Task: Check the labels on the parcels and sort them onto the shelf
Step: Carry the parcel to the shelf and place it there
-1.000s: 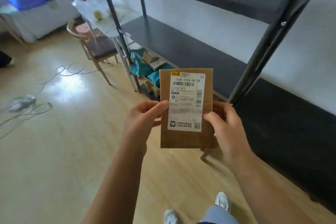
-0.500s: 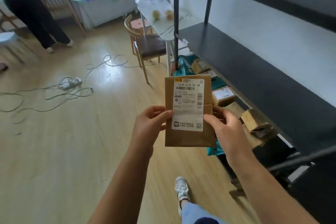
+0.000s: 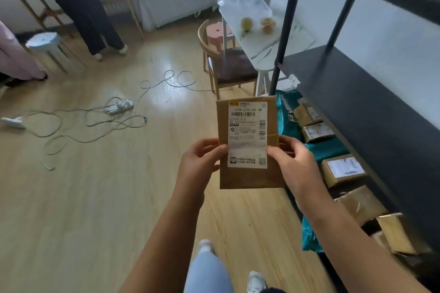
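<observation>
While both hands hold it up at the centre of the frame, the brown paper parcel [image 3: 247, 145] stands upright with its white shipping label [image 3: 247, 134] facing the camera. Left hand [image 3: 198, 163] grips the parcel's left edge, thumb on the front just touching the label's side, fingers curled behind. Right hand [image 3: 291, 165] grips the right edge the same way, thumb pressed over the label's lower right margin. Both hands closed on the parcel; neither holds anything else.

Label: top line legible as "102B 0155-00 28", barcode beneath it; smaller print too blurred to read.

Right side of frame: dark metal shelf [image 3: 371, 102], its middle board bare where visible. Beneath it, lowest level, a row of parcels: brown cardboard boxes [image 3: 342, 170] with white labels, teal plastic mailers [image 3: 327, 148] between them.

Upper centre: wooden chair [image 3: 226, 66] beside a small white table [image 3: 269, 38] carrying two round pieces of fruit.

Left of centre on the wooden floor [image 3: 95, 197]: a power strip [image 3: 120, 107] with loose cables looping around it.

Upper left: another person's legs [image 3: 92, 14] in dark trousers, near a pale blue stool [image 3: 45, 43].

Bottom centre: the holder's own light jeans and white shoes.
</observation>
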The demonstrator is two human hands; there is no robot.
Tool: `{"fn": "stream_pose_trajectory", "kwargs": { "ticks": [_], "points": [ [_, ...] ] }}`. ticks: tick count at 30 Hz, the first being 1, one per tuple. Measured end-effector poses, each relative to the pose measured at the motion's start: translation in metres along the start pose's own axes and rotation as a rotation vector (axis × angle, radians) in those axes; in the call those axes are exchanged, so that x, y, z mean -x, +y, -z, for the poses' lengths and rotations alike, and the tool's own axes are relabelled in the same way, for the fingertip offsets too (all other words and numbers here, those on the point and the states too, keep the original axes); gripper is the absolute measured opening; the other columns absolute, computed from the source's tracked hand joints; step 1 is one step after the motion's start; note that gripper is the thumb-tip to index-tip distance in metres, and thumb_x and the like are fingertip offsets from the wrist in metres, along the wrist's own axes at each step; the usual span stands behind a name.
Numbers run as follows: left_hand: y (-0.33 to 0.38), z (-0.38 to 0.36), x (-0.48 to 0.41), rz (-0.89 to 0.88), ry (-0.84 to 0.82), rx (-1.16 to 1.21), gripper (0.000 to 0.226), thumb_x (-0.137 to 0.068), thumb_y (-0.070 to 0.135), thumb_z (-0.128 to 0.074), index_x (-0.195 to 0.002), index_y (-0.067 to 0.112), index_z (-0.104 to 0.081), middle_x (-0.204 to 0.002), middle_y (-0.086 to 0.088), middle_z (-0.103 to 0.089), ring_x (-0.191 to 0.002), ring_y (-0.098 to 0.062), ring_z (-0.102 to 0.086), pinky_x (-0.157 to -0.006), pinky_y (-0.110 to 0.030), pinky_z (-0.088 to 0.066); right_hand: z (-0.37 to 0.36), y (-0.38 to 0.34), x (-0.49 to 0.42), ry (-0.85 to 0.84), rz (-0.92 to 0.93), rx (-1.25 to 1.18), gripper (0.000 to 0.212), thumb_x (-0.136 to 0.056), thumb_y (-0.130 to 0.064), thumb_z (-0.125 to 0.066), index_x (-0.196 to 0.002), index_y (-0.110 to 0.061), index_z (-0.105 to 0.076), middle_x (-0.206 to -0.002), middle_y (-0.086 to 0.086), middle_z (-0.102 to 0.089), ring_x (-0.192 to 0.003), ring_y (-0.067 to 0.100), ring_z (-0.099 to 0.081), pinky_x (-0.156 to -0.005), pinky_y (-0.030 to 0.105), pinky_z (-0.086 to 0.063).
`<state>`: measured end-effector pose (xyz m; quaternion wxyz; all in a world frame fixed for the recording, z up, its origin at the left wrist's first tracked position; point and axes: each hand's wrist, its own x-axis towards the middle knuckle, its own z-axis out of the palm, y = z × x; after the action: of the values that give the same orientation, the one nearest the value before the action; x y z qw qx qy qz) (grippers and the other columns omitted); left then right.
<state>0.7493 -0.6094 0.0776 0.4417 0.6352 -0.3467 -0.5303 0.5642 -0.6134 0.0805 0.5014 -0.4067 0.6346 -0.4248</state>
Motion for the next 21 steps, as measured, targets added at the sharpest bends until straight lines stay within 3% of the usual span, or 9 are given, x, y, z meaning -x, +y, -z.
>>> {"fn": "stream_pose_trajectory", "kwargs": {
  "ticks": [7,10,13,15,18,21],
  "points": [
    [0.043,0.022,-0.128,-0.011,-0.131,-0.041,0.029,-0.094,0.02,-0.066,-0.123,0.016,-0.07,-0.11,-0.004,-0.077,-0.105,-0.02,-0.072,-0.084,-0.033,-0.058,-0.065,-0.031,-0.099,0.121,-0.051,-0.022,0.023,-0.09,-0.028,-0.067,-0.111,-0.027,-0.058,-0.085,-0.013,-0.064,-0.073,0.0,-0.063,-0.043,0.005,-0.044],
    [0.069,0.028,-0.18,0.01,-0.215,-0.114,0.032,-0.094,0.023,-0.065,-0.126,0.024,-0.068,-0.111,0.002,-0.076,-0.105,-0.015,-0.071,-0.092,-0.036,-0.057,-0.089,-0.048,-0.132,0.186,-0.069,-0.042,0.03,-0.09,-0.031,-0.067,-0.118,-0.024,-0.059,-0.088,-0.013,-0.065,-0.073,0.0,-0.062,-0.041,0.005,-0.043],
    [0.093,0.026,-0.226,0.012,-0.329,-0.201,0.042,-0.093,0.03,-0.065,-0.135,0.028,-0.064,-0.114,0.005,-0.076,-0.107,-0.013,-0.07,-0.097,-0.041,-0.055,-0.106,-0.063,-0.159,0.282,-0.092,-0.08,0.04,-0.089,-0.033,-0.068,-0.126,-0.023,-0.058,-0.091,-0.012,-0.067,-0.077,0.0,-0.063,-0.048,0.009,-0.047],
    [0.107,0.016,-0.253,0.007,-0.393,-0.252,0.044,-0.094,0.031,-0.065,-0.137,0.026,-0.062,-0.114,0.002,-0.075,-0.105,-0.012,-0.069,-0.09,-0.032,-0.057,-0.109,-0.063,-0.175,0.356,-0.11,-0.112,0.041,-0.086,-0.034,-0.069,-0.125,-0.025,-0.056,-0.097,-0.01,-0.068,-0.082,0.002,-0.065,-0.058,0.017,-0.049],
    [0.118,-0.009,-0.282,0.004,-0.499,-0.297,0.041,-0.094,0.032,-0.064,-0.135,0.028,-0.06,-0.112,0.001,-0.073,-0.102,-0.011,-0.068,-0.076,-0.021,-0.054,-0.103,-0.063,-0.196,0.459,-0.141,-0.133,0.033,-0.087,-0.033,-0.069,-0.115,-0.025,-0.054,-0.098,-0.012,-0.066,-0.078,-0.004,-0.062,-0.057,0.014,-0.045],
    [0.122,-0.041,-0.311,0.007,-0.589,-0.36,0.041,-0.093,0.036,-0.065,-0.134,0.03,-0.062,-0.111,0.003,-0.075,-0.103,-0.012,-0.069,-0.086,-0.029,-0.058,-0.089,-0.065,-0.223,0.54,-0.163,-0.13,0.029,-0.087,-0.033,-0.069,-0.111,-0.022,-0.056,-0.098,-0.01,-0.066,-0.084,0.001,-0.062,-0.06,0.019,-0.044]
  ]
}}
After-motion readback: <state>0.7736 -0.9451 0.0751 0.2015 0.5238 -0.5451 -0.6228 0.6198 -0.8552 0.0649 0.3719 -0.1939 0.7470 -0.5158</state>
